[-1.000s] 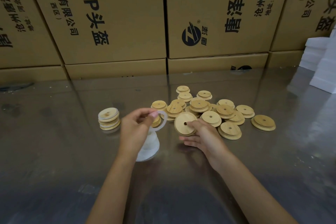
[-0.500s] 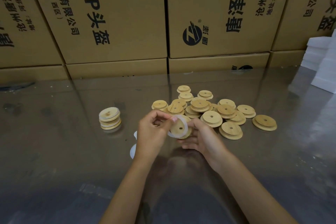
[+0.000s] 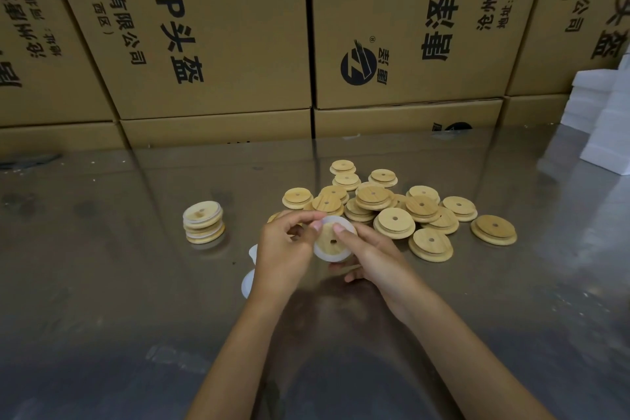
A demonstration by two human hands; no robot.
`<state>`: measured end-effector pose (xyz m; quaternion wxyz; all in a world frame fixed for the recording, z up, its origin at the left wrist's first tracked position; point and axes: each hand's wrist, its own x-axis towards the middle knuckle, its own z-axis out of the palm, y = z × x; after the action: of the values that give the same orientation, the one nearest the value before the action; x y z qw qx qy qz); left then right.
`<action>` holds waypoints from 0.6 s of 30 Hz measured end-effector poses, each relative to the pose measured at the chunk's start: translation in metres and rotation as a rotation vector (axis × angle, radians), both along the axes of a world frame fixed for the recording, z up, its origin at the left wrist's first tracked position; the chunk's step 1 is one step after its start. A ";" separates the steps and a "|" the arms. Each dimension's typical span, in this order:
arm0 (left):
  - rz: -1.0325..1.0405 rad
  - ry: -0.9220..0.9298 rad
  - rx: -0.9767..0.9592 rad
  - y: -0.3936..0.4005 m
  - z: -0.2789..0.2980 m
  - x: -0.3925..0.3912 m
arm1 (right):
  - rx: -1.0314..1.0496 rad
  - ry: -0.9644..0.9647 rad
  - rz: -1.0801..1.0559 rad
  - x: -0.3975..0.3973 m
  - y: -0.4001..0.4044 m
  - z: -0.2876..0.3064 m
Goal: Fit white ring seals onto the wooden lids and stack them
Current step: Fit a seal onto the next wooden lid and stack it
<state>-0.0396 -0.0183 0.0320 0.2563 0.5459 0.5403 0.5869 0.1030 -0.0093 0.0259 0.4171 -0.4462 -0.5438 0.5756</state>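
A round wooden lid (image 3: 330, 238) with a centre hole is held tilted above the table between both hands. A white ring seal (image 3: 337, 223) lies around its rim. My left hand (image 3: 284, 252) pinches the ring at the lid's upper left edge. My right hand (image 3: 370, 254) grips the lid from the right, with a finger on the ring's top. Behind the hands lies a loose pile of wooden lids (image 3: 395, 208). To the left stands a short stack of lids with white seals (image 3: 203, 227). A pile of white rings (image 3: 248, 278) is mostly hidden behind my left wrist.
The shiny metal table (image 3: 102, 283) reflects the surroundings. Large printed cardboard boxes (image 3: 211, 27) wall off the far edge. White foam blocks (image 3: 606, 119) sit at the far right.
My left hand carried the white ring from the ring pile over to the lid. The ring now sits around the lid's rim, and both hands have closed in on it.
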 end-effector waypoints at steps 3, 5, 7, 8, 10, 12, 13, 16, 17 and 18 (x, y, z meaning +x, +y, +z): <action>-0.005 0.015 0.004 0.000 0.000 0.000 | 0.012 0.002 -0.006 0.001 0.000 0.000; -0.002 0.012 0.019 -0.001 0.000 -0.001 | 0.006 0.007 0.011 0.001 0.001 -0.001; -0.006 0.002 0.030 -0.001 0.000 -0.003 | 0.005 0.006 0.024 0.001 0.001 -0.001; -0.009 0.004 0.033 -0.001 -0.001 -0.003 | 0.009 0.006 0.025 0.001 0.001 -0.001; -0.015 0.024 0.035 0.000 -0.002 -0.004 | 0.024 0.002 0.018 0.002 0.000 -0.001; -0.021 0.035 0.033 0.001 -0.003 -0.004 | 0.035 0.002 0.011 0.001 0.000 -0.002; -0.022 0.034 0.029 0.001 -0.004 -0.004 | 0.035 0.009 0.009 0.001 0.000 -0.002; -0.025 0.012 0.003 0.003 -0.004 -0.005 | 0.013 0.054 -0.008 0.001 0.000 -0.002; -0.028 -0.002 -0.009 0.003 -0.004 -0.006 | 0.001 0.080 -0.015 0.001 0.000 -0.002; -0.032 -0.014 -0.021 0.003 -0.004 -0.006 | -0.013 0.113 -0.021 0.001 0.000 -0.002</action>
<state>-0.0456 -0.0152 0.0282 0.2751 0.5478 0.5356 0.5808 0.1039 -0.0090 0.0238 0.4504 -0.4213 -0.5109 0.5989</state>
